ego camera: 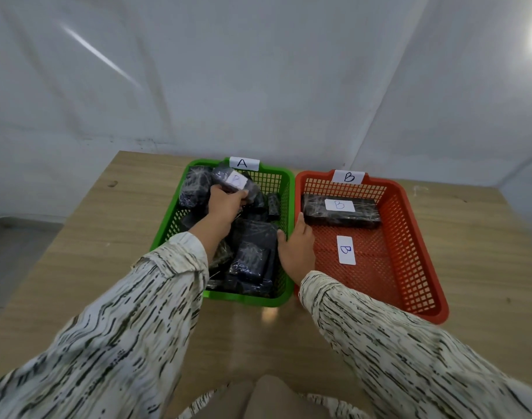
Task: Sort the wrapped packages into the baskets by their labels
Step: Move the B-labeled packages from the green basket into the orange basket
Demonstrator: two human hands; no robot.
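The wrapped package (pixel 236 181), just above frame centre in the green basket (pixel 249 301) marked A, bears a blurred label, probably B. My left hand (pixel 225 204) grips its near end, label up for reading. My right hand (pixel 296 249) rests with fingers straight on the adjoining rim of the red basket (pixel 440 309), likely to steady it.

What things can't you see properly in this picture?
All in the head view:
- Labels on most packages in the green basket: turned away or buried in the pile.
- Letter on the held package: blurred, probably B.
- Left hand fingertips: hidden behind that package.
- Right hand: whether it grips or just rests, hidden underneath it.
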